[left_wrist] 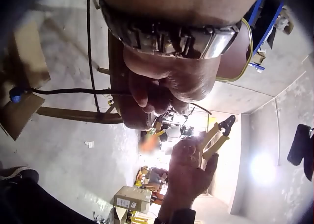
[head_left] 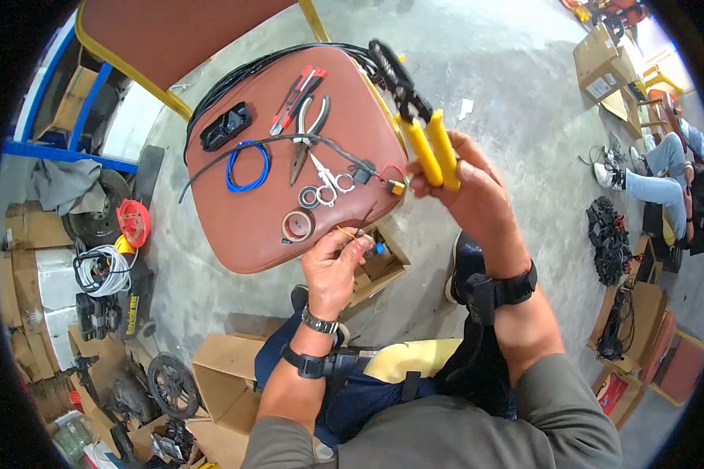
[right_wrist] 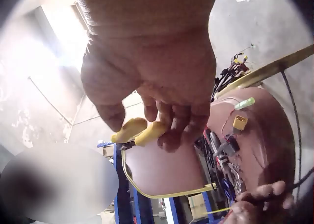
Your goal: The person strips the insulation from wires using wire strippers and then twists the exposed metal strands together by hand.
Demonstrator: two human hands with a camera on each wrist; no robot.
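Note:
My right hand (head_left: 481, 187) holds a wire stripper (head_left: 422, 148) by its yellow handles, above the right side of the chair seat. Its dark jaws point up and away from me, and the handles stand apart. With bent fingers, my left hand (head_left: 330, 270) pinches a black cable (left_wrist: 68, 91) at the seat's near edge. Thin wires, a yellow one (right_wrist: 216, 211) among them, stick out from those fingers. Beyond them on the seat lie a roll of brown tape (head_left: 297, 226), white-handled scissors (head_left: 326, 187) and a yellow connector (head_left: 396, 187).
The brown chair seat (head_left: 235, 227) also carries pliers (head_left: 299, 160), a red utility knife (head_left: 289, 109), a blue wire coil (head_left: 231, 173) and a black case (head_left: 225, 127). An open cardboard box (head_left: 391, 275) stands below its near edge. Someone in jeans (head_left: 657, 184) sits far right.

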